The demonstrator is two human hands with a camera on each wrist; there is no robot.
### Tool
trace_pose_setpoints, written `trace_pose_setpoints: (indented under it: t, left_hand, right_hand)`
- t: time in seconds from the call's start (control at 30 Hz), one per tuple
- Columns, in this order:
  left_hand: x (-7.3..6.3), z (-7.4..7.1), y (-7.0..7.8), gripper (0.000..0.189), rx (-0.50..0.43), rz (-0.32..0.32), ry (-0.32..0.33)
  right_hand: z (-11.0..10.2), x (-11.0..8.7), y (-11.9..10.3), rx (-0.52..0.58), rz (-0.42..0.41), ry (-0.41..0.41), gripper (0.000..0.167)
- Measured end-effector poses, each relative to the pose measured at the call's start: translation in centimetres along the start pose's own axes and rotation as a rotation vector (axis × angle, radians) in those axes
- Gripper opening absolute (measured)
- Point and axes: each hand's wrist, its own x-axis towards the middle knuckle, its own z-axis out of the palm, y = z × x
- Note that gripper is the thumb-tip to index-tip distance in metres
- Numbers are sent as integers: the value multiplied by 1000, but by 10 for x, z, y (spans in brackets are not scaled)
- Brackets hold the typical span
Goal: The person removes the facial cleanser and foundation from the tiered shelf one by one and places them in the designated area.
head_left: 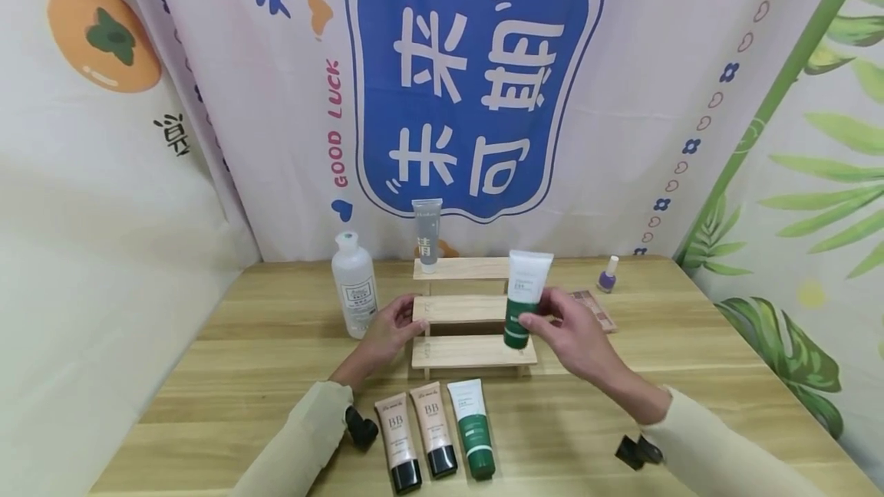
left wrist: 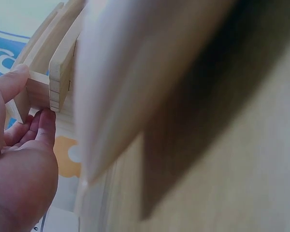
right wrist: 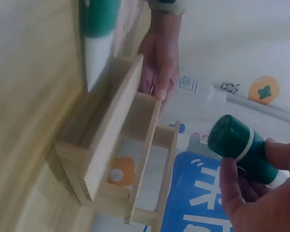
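Observation:
My right hand (head_left: 569, 328) holds a green and white tube (head_left: 528, 297), cap down, above the right side of a small tiered wooden rack (head_left: 473, 351). In the right wrist view the tube's green cap (right wrist: 226, 136) shows apart from the shelves, with thumb and fingers around the tube. My left hand (head_left: 391, 330) grips the left end of the rack's middle shelf; the left wrist view shows thumb and fingers (left wrist: 46, 128) on either side of the wooden end. A grey tube (head_left: 428, 235) stands cap down on the top shelf's left end.
In front of the rack lie two beige BB tubes (head_left: 398, 439) (head_left: 433, 428) and another green and white tube (head_left: 473, 428). A clear bottle (head_left: 355, 290) stands left of the rack. To its right are a flat palette (head_left: 595, 311) and a purple nail polish bottle (head_left: 608, 276). Printed cloth hangs behind.

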Motion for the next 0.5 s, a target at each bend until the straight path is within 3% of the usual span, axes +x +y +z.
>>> trace_pose_setpoints:
  t: [0.2,0.3,0.5]
  left_hand:
    - [1,0,0,64,15,-5,-4]
    - [7,0,-11,65,21,-10,-1]
    - [15,-1,-31,66,27,0,10]
  right_hand:
    - [3,-33,7,-44,106,-134,33]
    - [7,-46,16,-57,165,-226,33]
    - [15,-64,35,-127,183,-406,25]
